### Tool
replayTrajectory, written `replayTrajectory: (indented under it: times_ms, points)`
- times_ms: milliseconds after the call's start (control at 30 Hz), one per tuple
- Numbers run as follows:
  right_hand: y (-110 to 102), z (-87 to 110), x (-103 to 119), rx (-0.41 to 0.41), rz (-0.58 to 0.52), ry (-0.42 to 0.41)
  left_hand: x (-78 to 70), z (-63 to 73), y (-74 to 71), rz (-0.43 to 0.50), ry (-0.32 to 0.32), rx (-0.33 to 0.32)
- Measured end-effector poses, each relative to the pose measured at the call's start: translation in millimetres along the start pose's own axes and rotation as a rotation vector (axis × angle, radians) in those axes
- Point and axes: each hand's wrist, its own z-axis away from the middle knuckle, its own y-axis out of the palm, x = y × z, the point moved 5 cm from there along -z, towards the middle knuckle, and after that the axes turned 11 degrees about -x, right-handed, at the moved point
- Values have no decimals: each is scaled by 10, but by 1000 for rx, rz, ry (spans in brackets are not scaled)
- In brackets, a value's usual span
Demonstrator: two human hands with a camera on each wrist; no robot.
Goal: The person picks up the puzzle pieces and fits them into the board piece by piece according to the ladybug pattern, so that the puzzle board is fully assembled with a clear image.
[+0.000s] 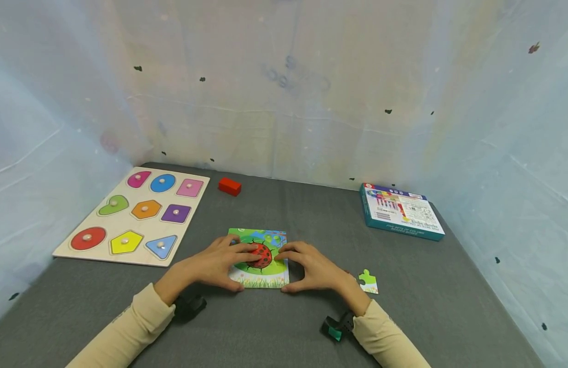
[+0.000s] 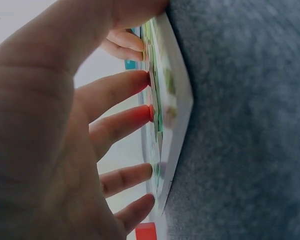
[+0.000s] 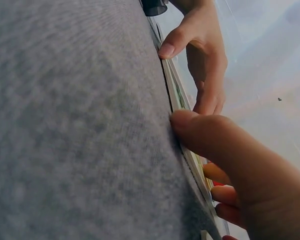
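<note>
A small square ladybug jigsaw puzzle (image 1: 265,281) lies flat on the grey table between both hands. The left hand (image 1: 221,262) spreads over its left side in the head view, fingertips on the picture and thumb at the near edge. In the left wrist view, those fingers (image 2: 122,122) are extended onto the pieces, and one piece edge sits slightly raised. From the other side, the right hand (image 1: 313,268) rests its fingertips on the picture, with its thumb (image 3: 185,121) against the near edge. A loose green jigsaw piece (image 1: 369,282) lies beside the right wrist.
A wooden shape board (image 1: 146,237) with coloured knobbed pieces is at the left. A red block (image 1: 230,186) lies behind the puzzle. At the back right is a flat teal box (image 1: 403,229). Pale sheeting (image 1: 284,138) hangs along the table's back and sides.
</note>
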Motion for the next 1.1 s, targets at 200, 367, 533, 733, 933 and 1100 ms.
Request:
replayTrajectory:
  times_ms: [200, 367, 533, 733, 933, 1100]
  points:
    - [-5, -13, -32, -1, 35, 0, 45, -5, 2, 39, -67, 11]
    - [-6, -19, -54, 11, 16, 25, 89, 3, -34, 88, -114, 13]
    - [-9, -19, -56, 16, -14, 36, 133, 43, -96, 156, -135, 45]
    - [-1, -7, -65, 27, -36, 45, 184, 93, -116, 230, -139, 102]
    - [2, -5, -72, 35, -41, 46, 206, 111, -137, 284, -136, 102]
    - [4, 0, -83, 55, -76, 66, 213, 113, -128, 291, -135, 97]
